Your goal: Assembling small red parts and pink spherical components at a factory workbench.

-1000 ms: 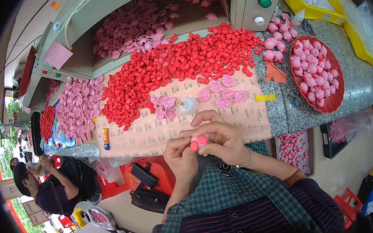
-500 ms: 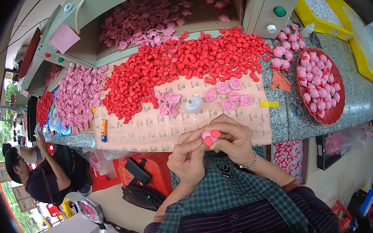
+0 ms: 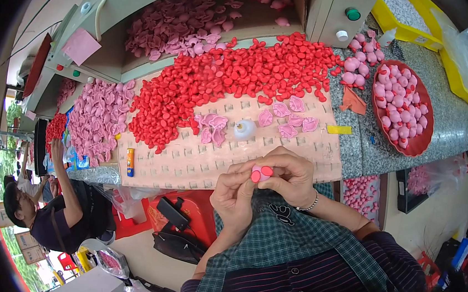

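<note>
Just in front of my apron, a small pink toy part with two red oval feet [image 3: 261, 174] is pinched between the fingertips of both hands. My left hand [image 3: 232, 193] grips it from the left with bent fingers. From the other side my right hand [image 3: 296, 179], with a bead bracelet on the wrist, closes on it; the part's far side is hidden by fingers. Beyond the hands stands a small white squeeze bottle [image 3: 244, 129]. Several pink hollow shell pieces [image 3: 287, 130] lie on the mat [image 3: 187, 170] around it.
A broad heap of red pieces [image 3: 217, 78] covers the mat's far side, beside a pile of pink shells [image 3: 94, 117]. At right are a red bowl [image 3: 425, 141] of pink balls and a yellow bin [image 3: 400, 28]. A glue-like tube [image 3: 130, 162] lies left; a co-worker [image 3: 64, 209] sits beyond.
The pink part has turned slightly between my fingers, and its red feet have shifted a little. At the left, the co-worker's arm has reached up toward the piles.
</note>
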Motion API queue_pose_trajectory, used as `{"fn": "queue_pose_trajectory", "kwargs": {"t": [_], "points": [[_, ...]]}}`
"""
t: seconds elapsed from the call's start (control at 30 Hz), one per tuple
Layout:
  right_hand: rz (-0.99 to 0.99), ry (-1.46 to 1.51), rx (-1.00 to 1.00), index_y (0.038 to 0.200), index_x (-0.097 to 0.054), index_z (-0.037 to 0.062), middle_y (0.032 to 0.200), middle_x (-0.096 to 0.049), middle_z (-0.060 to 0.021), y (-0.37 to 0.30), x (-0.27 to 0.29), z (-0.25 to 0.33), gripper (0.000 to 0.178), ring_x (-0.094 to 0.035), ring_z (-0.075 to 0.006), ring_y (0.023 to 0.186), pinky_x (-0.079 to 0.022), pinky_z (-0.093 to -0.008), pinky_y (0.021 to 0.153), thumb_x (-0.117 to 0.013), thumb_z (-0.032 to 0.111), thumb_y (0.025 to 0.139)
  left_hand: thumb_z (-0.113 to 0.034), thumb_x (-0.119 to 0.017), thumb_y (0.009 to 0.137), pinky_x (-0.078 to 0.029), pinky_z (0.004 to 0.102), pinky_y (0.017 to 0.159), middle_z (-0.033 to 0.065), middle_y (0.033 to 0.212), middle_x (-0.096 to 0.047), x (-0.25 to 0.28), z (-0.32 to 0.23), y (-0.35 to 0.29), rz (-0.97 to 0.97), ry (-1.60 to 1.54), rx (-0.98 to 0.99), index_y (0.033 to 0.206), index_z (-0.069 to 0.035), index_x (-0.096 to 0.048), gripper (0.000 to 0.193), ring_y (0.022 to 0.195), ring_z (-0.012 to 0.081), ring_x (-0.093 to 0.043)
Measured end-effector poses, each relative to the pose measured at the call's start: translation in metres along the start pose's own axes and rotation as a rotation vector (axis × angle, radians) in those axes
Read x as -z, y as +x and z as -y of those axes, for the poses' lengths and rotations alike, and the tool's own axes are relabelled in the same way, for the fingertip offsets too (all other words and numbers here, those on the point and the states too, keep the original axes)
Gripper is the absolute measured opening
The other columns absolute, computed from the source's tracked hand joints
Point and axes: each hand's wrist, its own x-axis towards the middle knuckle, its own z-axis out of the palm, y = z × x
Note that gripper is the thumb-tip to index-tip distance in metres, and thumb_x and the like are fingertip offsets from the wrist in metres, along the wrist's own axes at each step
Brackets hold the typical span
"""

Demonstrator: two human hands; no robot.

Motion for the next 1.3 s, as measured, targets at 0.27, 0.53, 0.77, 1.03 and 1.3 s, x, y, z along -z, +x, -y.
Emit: {"fn": "queue_pose_trajectory", "kwargs": {"t": [0.27, 0.53, 0.77, 1.03, 1.3], "points": [[-0.008, -0.009, -0.006, 0.108, -0.068, 0.0019, 0.093, -0.064, -0.0055, 0.001, -0.002, 0.002, 0.034, -0.048, -0.0016, 0.063, -0.038, -0.0175, 0.055, -0.08, 0.0, 0.076, 0.003, -0.064, 0.091, -0.051, 0.0332, 0.092, 0.0245, 0.117, -0.063, 0.014, 0.011, 0.007, 0.114, -0.152, -0.014, 0.104, 0.003, -0.054, 0.016, 0.106, 0.0232, -0.063], [-0.019, -0.198, 0.048, 0.11, -0.067, 0.0013, 0.095, -0.066, -0.0094, -0.003, 0.0, 0.0, 0.035, -0.057, -0.0058, 0.07, -0.044, -0.0186, 0.056, -0.078, -0.001, 0.076, 0.002, -0.073, 0.083, -0.045, 0.0371, 0.102, 0.0242, 0.126, -0.058, 0.002, -0.009, 0.002, 0.125, -0.091, 0.089, 0.116, 0.002, -0.052, 0.04, 0.117, 0.0261, -0.058], [-0.043, -0.394, 0.232, 0.107, -0.067, 0.0003, 0.093, -0.069, -0.0142, -0.003, -0.001, 0.004, 0.037, -0.067, -0.0251, 0.077, -0.053, -0.0322, 0.067, -0.076, 0.0, 0.071, 0.003, -0.077, 0.078, -0.05, 0.038, 0.094, 0.0245, 0.118, -0.063, -0.002, -0.015, 0.007, 0.208, 0.147, -0.087, 0.115, 0.0, -0.054, 0.043, 0.114, 0.0291, -0.06], [-0.066, -0.446, 0.262, 0.106, -0.068, -0.0005, 0.093, -0.069, -0.0143, -0.01, 0.001, 0.003, 0.035, -0.068, -0.0252, 0.079, -0.053, -0.0328, 0.067, -0.076, 0.002, 0.072, 0.0, -0.079, 0.078, -0.048, 0.0384, 0.095, 0.0238, 0.12, -0.061, 0.006, -0.012, 0.012, 0.316, 0.154, -0.098, 0.111, -0.001, -0.057, 0.039, 0.114, 0.0287, -0.059], [-0.081, -0.376, 0.188, 0.106, -0.068, -0.0006, 0.092, -0.068, -0.0148, -0.013, -0.005, -0.001, 0.033, -0.067, -0.0207, 0.079, -0.053, -0.0282, 0.065, -0.078, 0.003, 0.075, -0.004, -0.08, 0.078, -0.048, 0.0374, 0.095, 0.0218, 0.118, -0.061, 0.01, -0.013, 0.01, 0.274, 0.147, -0.019, 0.109, -0.001, -0.059, 0.037, 0.112, 0.0268, -0.06]]}}
